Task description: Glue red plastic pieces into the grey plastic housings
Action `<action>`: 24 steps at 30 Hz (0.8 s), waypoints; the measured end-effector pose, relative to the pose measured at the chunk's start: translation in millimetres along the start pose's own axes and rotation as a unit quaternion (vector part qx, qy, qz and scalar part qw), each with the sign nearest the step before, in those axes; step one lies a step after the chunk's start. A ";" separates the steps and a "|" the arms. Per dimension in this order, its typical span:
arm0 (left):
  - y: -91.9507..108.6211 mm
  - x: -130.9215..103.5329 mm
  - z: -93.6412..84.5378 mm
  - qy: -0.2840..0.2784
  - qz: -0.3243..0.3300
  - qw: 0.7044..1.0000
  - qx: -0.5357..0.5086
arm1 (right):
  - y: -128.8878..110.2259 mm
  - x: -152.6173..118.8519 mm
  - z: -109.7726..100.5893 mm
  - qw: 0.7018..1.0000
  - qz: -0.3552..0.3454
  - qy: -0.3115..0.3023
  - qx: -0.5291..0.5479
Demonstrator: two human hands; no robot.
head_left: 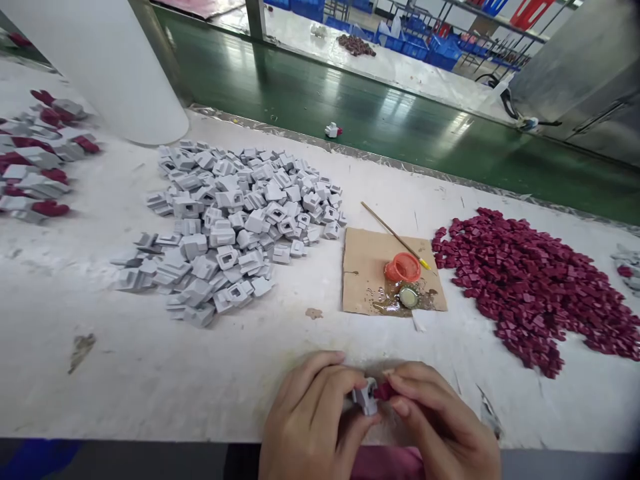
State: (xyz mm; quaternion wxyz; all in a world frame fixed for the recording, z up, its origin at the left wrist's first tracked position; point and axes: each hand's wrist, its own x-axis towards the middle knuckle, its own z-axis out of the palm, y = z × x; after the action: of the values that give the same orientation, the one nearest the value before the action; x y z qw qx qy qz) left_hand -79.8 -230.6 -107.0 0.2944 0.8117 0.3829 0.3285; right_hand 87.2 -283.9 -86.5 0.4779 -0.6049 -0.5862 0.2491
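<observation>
Near the table's front edge, my left hand [317, 413] is closed on a grey plastic piece [367, 397] with an opening in it. My right hand [440, 417] pinches a small dark red piece [384, 391] against the side of the grey one; how deep it sits is hidden by the fingers. Beyond my hands lies a heap of grey pieces [240, 220] at the left, and a heap of dark red pieces [540, 280] at the right. Between them a cardboard sheet [360, 267] carries a red cup [403, 267] and a round cap [409, 297].
A thin stick [390, 230] with a yellow tip leans over the cardboard. Joined grey and red pieces [40, 157] lie far left, beside a white cylinder [125, 80]. One joined piece [333, 130] rests on the green belt [290, 93] behind the table.
</observation>
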 end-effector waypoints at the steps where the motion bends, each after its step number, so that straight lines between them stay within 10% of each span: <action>1: 0.0 0.3 0.1 0.001 0.003 1.000 0.002 | -0.2 0.8 0.5 1.000 -0.007 0.001 -0.004; 24: 1.5 3.1 -0.5 -0.009 0.016 1.000 0.022 | -14.9 13.6 -2.8 0.986 -0.128 -0.064 -0.087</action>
State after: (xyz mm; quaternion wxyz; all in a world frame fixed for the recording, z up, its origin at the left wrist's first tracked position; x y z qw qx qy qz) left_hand -77.9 -228.7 -104.7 0.2743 0.8270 0.3743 0.3174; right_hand 85.2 -274.0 -68.8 0.4127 -0.5472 -0.7076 0.1718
